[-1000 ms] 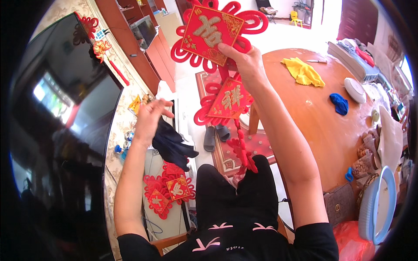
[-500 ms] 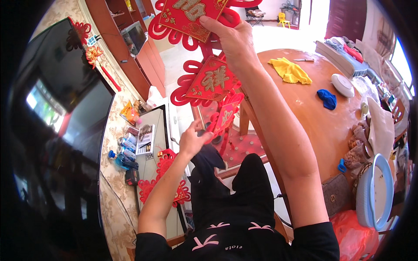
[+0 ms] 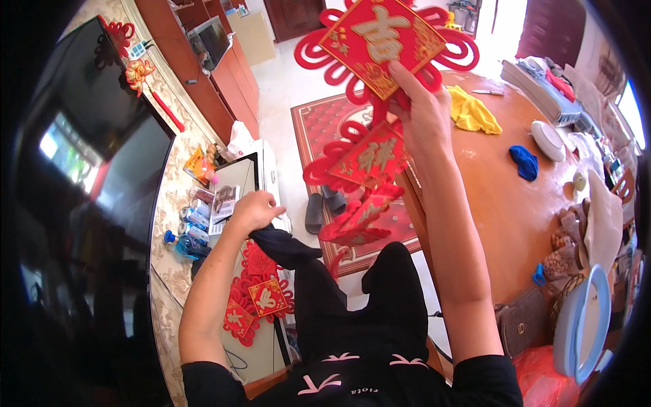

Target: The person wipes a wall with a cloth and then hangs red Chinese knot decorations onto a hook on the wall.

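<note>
My right hand (image 3: 426, 112) is raised, thumb in front, pinching the top panel of a string of red knot ornaments (image 3: 383, 47) with gold characters. Its lower panels (image 3: 369, 156) dangle tilted below, the lowest ones (image 3: 363, 217) folded and blurred near my knees. My left hand (image 3: 256, 211) is closed on a black cloth (image 3: 288, 249) that droops toward my thigh, apart from the ornament. More red knot ornaments (image 3: 261, 292) lie on the glass-topped cabinet beside my left forearm.
To the right, a wooden table (image 3: 488, 190) bears a yellow cloth (image 3: 471, 112), a knife (image 3: 488, 92), a blue cloth (image 3: 523, 163) and a light blue basin (image 3: 582, 325). A large television (image 3: 88, 203) stands left. Dark slippers (image 3: 314, 214) lie beside a red rug (image 3: 312, 129).
My right hand and the ornament string have shifted right and slightly down in view. My left hand has moved left, away from the lower panels, with the black cloth in it.
</note>
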Available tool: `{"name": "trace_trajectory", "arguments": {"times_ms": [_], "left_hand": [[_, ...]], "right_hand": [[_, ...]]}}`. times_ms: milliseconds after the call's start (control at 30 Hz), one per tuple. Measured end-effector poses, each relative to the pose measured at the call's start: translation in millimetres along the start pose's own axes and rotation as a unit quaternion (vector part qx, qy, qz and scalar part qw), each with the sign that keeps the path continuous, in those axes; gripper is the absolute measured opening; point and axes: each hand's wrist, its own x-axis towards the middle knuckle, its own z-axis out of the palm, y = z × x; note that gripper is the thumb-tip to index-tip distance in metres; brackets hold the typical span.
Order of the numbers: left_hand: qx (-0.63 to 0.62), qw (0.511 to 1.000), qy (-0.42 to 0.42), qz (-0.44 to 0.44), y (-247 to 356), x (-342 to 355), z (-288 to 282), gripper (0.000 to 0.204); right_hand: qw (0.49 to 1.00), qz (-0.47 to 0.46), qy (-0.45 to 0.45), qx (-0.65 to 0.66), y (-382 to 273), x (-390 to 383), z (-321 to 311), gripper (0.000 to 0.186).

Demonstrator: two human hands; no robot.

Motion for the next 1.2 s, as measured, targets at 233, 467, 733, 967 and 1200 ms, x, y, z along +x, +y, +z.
{"name": "trace_trajectory", "arguments": {"times_ms": [233, 467, 733, 967, 1200], "left_hand": [[0.127, 0.986, -0.100, 0.048, -30.3, 56.9, 34.0, 0.050], [0.212, 0.937, -0.259, 0.098, -57.6, 149.7, 37.7, 0.068], [0.037, 0.959, -0.256, 0.118, -114.4, 178.2, 36.4, 0.023], [-0.328, 0.943, -0.054, -0.018, -105.1, 141.3, -51.1, 0.024], [-0.516, 0.856, -0.011, -0.029, -82.7, 166.8, -100.6, 0.015]], "right_hand": [[0.993, 0.077, 0.091, 0.009, 76.5, 16.4, -23.5, 0.030], [0.978, 0.131, 0.161, 0.010, 166.8, 68.0, -18.8, 0.028], [0.963, 0.150, 0.223, -0.022, 179.9, 143.3, 13.5, 0.026], [0.970, 0.119, 0.211, 0.019, 94.7, 208.2, 86.3, 0.031], [0.981, 0.083, 0.175, 0.007, 59.6, 251.2, 115.6, 0.031]]}}
